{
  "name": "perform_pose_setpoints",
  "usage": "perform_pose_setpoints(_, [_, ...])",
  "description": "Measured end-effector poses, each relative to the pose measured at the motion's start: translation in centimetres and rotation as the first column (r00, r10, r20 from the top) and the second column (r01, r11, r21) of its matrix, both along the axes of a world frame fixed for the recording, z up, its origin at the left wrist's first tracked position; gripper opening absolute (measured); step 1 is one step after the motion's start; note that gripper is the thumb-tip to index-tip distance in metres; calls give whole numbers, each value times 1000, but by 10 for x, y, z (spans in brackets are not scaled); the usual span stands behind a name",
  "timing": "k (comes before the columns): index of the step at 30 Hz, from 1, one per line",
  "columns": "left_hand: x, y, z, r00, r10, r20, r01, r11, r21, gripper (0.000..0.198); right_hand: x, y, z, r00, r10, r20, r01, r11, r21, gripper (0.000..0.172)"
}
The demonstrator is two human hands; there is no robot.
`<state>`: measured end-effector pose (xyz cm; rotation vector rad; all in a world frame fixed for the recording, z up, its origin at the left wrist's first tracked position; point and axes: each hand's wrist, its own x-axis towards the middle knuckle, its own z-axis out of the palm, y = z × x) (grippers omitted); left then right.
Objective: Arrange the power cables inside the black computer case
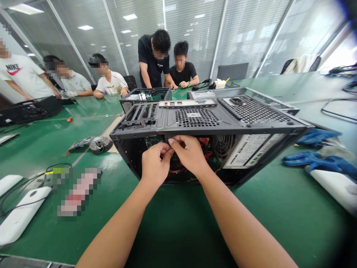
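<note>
A black desktop computer case point(212, 123) lies on its side on the green table point(178, 223), its open side facing me. Inside I see a power supply point(251, 149), a fan point(221, 145) and red and orange wires point(206, 143). My left hand point(154, 163) and my right hand point(189, 152) reach into the opening side by side, fingertips meeting just under the case's upper edge. Both hands are curled with fingers pinched together on something small inside that I cannot make out.
Blue gloves point(318, 149) lie right of the case. A round part point(100, 144) and a flat board point(79, 144) sit to its left; white devices point(22, 216) with cables lie at the near left. Another open case point(145, 96) stands behind. Several people point(156, 59) work across the table.
</note>
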<state>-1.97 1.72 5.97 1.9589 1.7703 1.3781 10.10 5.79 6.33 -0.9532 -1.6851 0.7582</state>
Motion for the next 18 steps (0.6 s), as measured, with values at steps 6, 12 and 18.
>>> perform_pose_setpoints(6, [-1, 0, -3, 999, -28, 40, 29, 999, -33, 11, 0, 1, 0, 1000, 17, -11, -17, 1000, -6, 24])
perform_pose_setpoints(12, [1, 0, -7, 1000, -11, 3, 11, 1000, 15, 12, 1, 1, 0, 1000, -2, 17, 2, 1000, -4, 25])
perform_pose_setpoints(18, [2, -1, -12, 998, 45, -35, -40, 991, 128, 3, 2, 1, 0, 999, -12, 37, 11, 1000, 10, 27])
